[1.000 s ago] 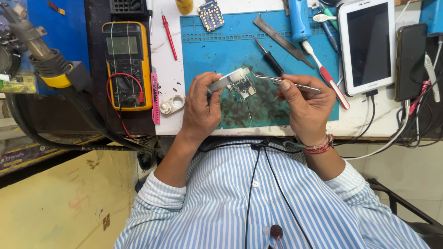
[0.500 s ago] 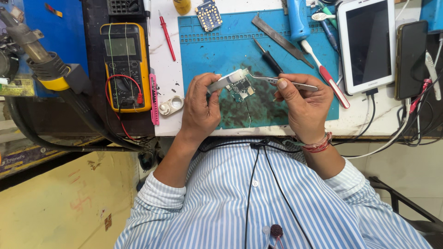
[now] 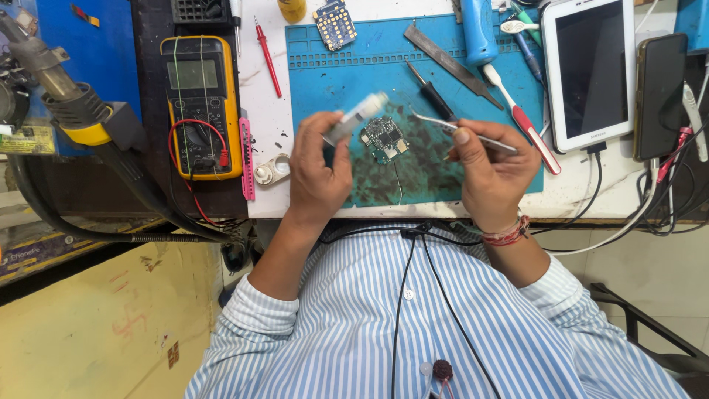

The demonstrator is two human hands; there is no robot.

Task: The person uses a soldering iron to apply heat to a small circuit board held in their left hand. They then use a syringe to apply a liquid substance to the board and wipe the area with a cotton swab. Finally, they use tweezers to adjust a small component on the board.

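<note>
My left hand grips a small grey-white tube-like tool, blurred, tilted up and to the right. Just right of it a small green circuit board lies on the blue work mat. My right hand holds metal tweezers whose tips point left, ending a little right of and above the board. A thin wire trails from the board toward me.
A yellow multimeter with red leads lies at the left, a hot-air nozzle and hose beyond it. On the mat lie a screwdriver, a metal blade and a toothbrush. A white tablet and dark phone lie right.
The left hand's tube tool has swung off the board, up and left. The board now lies uncovered on the mat, and the tweezers have drawn back to the right.
</note>
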